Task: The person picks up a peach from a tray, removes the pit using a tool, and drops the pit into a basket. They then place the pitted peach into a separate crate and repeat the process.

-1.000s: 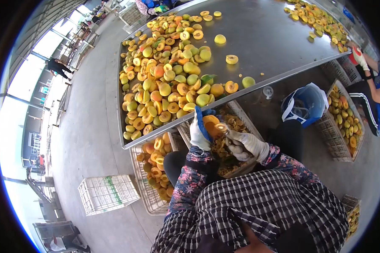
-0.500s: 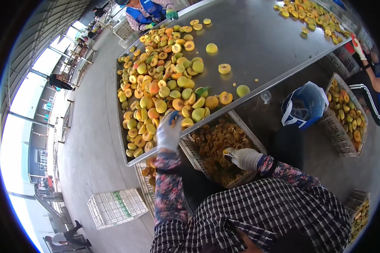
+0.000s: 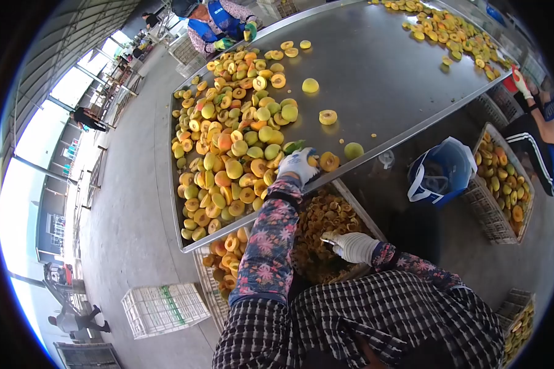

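My left hand [image 3: 298,165], in a white glove, reaches over the table's near edge into the pile of peaches. Its fingers curl around an orange peach half [image 3: 313,161], partly hidden by the glove. Beside it lie another cut peach half [image 3: 329,162] showing its pit hollow, a green leaf [image 3: 293,146] and a whole green-yellow peach [image 3: 353,150]. My right hand [image 3: 356,247], in a striped white glove, is closed on a small metal-looking tool [image 3: 330,239]. It is held over a crate of brown pits and scraps [image 3: 326,224] below the table edge.
The metal table [image 3: 375,74] carries a heap of peaches [image 3: 228,129] and a farther pile [image 3: 452,37]. A blue bucket [image 3: 440,169] and a crate of peaches [image 3: 498,178] stand right. A white crate [image 3: 166,310] lies left. Co-workers stand at the far edge and right.
My left hand has moved right and away from me along the table edge to the orange peach half. My right hand stays over the scrap crate, and the view has shifted slightly.
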The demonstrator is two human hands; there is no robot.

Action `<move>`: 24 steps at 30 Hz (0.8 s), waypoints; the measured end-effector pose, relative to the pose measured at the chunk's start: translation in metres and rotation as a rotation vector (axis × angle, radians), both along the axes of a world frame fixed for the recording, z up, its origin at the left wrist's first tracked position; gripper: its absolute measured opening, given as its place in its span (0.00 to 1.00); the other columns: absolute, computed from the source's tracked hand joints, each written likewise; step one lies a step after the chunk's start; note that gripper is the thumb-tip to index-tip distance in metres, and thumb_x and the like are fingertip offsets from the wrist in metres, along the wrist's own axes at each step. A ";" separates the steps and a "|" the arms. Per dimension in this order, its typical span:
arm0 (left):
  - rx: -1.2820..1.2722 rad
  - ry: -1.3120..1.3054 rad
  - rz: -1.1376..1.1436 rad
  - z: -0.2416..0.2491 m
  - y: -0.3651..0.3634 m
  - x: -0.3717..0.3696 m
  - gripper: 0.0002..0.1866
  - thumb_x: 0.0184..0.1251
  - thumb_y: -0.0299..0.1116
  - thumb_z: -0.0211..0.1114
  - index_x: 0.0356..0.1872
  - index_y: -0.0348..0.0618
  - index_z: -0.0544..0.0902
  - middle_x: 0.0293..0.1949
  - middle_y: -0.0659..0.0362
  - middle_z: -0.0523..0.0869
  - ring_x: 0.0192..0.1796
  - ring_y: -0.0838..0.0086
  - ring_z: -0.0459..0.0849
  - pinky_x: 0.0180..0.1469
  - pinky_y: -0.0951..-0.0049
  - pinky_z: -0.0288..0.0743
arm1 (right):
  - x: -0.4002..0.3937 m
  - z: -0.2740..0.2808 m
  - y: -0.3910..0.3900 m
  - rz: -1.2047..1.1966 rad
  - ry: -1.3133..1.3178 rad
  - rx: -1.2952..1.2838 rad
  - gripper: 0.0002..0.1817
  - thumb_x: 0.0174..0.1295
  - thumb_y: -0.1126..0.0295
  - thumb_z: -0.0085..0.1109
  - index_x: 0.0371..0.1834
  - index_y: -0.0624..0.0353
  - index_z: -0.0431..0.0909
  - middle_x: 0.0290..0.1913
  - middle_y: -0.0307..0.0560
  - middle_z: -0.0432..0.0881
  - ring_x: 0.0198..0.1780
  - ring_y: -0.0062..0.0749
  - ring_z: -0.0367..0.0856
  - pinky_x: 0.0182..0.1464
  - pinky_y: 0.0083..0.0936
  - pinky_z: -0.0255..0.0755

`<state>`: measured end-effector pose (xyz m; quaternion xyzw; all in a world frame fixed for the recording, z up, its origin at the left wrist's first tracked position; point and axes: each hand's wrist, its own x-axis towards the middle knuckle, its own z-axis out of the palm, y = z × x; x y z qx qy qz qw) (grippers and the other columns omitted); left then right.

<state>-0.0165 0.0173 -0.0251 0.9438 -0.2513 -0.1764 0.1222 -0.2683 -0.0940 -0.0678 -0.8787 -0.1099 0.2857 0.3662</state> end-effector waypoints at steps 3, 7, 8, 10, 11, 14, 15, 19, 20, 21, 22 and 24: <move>-0.762 0.106 0.238 -0.025 0.033 0.001 0.28 0.68 0.38 0.66 0.68 0.46 0.73 0.60 0.55 0.82 0.62 0.66 0.81 0.64 0.67 0.76 | -0.002 -0.003 0.003 -0.020 -0.020 0.049 0.27 0.73 0.63 0.49 0.75 0.49 0.64 0.38 0.64 0.84 0.40 0.58 0.84 0.46 0.47 0.76; -1.933 0.839 0.467 0.020 0.081 -0.049 0.23 0.75 0.41 0.58 0.67 0.45 0.73 0.58 0.52 0.81 0.57 0.56 0.83 0.63 0.49 0.78 | -0.005 -0.011 0.007 -0.052 -0.097 0.144 0.24 0.72 0.62 0.51 0.69 0.56 0.67 0.41 0.65 0.84 0.43 0.58 0.84 0.47 0.46 0.75; -2.032 0.971 0.425 0.026 0.092 -0.065 0.24 0.75 0.45 0.58 0.66 0.45 0.74 0.59 0.50 0.81 0.57 0.53 0.83 0.63 0.46 0.78 | -0.002 -0.021 0.009 -0.070 -0.098 0.187 0.23 0.72 0.62 0.52 0.67 0.57 0.68 0.42 0.65 0.84 0.43 0.58 0.84 0.47 0.46 0.75; -2.153 1.125 0.472 0.035 0.109 -0.095 0.29 0.72 0.56 0.60 0.61 0.44 0.78 0.57 0.49 0.82 0.55 0.48 0.83 0.62 0.44 0.78 | -0.001 -0.020 0.016 -0.147 -0.143 0.291 0.19 0.72 0.62 0.54 0.61 0.58 0.70 0.45 0.66 0.83 0.47 0.58 0.83 0.49 0.43 0.76; -2.178 1.118 0.504 0.034 0.116 -0.106 0.30 0.71 0.57 0.60 0.61 0.44 0.78 0.56 0.49 0.83 0.55 0.49 0.83 0.62 0.44 0.78 | 0.000 -0.013 0.019 -0.175 -0.253 0.329 0.19 0.71 0.62 0.55 0.60 0.59 0.70 0.44 0.65 0.83 0.46 0.59 0.83 0.48 0.43 0.76; -2.203 1.020 0.671 0.031 0.122 -0.136 0.32 0.70 0.62 0.60 0.59 0.42 0.78 0.50 0.49 0.85 0.51 0.51 0.83 0.60 0.47 0.79 | 0.005 0.052 0.034 -0.239 -0.496 0.363 0.18 0.71 0.63 0.56 0.58 0.60 0.71 0.42 0.62 0.84 0.44 0.60 0.84 0.45 0.43 0.77; -2.186 0.997 0.628 0.030 0.121 -0.143 0.32 0.71 0.62 0.60 0.59 0.42 0.78 0.50 0.50 0.85 0.52 0.51 0.83 0.59 0.48 0.80 | 0.007 0.072 0.041 -0.233 -0.522 0.324 0.17 0.71 0.63 0.57 0.57 0.61 0.71 0.41 0.61 0.85 0.44 0.60 0.84 0.44 0.44 0.77; -2.131 0.905 0.581 0.044 0.121 -0.169 0.32 0.75 0.59 0.56 0.63 0.41 0.74 0.55 0.49 0.82 0.56 0.54 0.82 0.60 0.54 0.79 | 0.020 0.088 0.066 -0.187 -0.761 0.331 0.18 0.69 0.63 0.59 0.54 0.64 0.71 0.38 0.59 0.86 0.40 0.59 0.85 0.41 0.45 0.78; -2.117 0.902 0.547 0.047 0.123 -0.174 0.31 0.77 0.56 0.55 0.65 0.40 0.72 0.57 0.49 0.81 0.58 0.55 0.81 0.61 0.54 0.78 | 0.021 0.090 0.069 -0.182 -0.741 0.253 0.18 0.68 0.64 0.60 0.54 0.64 0.71 0.39 0.58 0.86 0.40 0.57 0.86 0.40 0.44 0.79; -2.103 0.899 0.513 0.048 0.124 -0.176 0.30 0.79 0.54 0.54 0.67 0.40 0.70 0.58 0.48 0.81 0.60 0.56 0.81 0.63 0.54 0.77 | 0.021 0.092 0.073 -0.175 -0.779 0.221 0.18 0.68 0.64 0.60 0.55 0.64 0.71 0.39 0.58 0.86 0.40 0.56 0.86 0.39 0.44 0.79; -1.742 0.387 0.293 0.031 0.124 -0.174 0.27 0.81 0.49 0.50 0.69 0.39 0.67 0.59 0.48 0.80 0.61 0.57 0.80 0.65 0.55 0.76 | 0.021 0.093 0.076 -0.168 -0.816 0.188 0.19 0.68 0.64 0.60 0.55 0.64 0.71 0.39 0.57 0.86 0.39 0.56 0.86 0.39 0.43 0.80; -1.448 -0.090 0.240 0.020 0.125 -0.177 0.23 0.85 0.41 0.45 0.71 0.37 0.63 0.60 0.47 0.79 0.63 0.59 0.80 0.68 0.58 0.74 | 0.021 0.092 0.080 -0.140 -0.890 0.133 0.19 0.67 0.65 0.60 0.55 0.64 0.71 0.39 0.56 0.86 0.37 0.55 0.86 0.37 0.42 0.80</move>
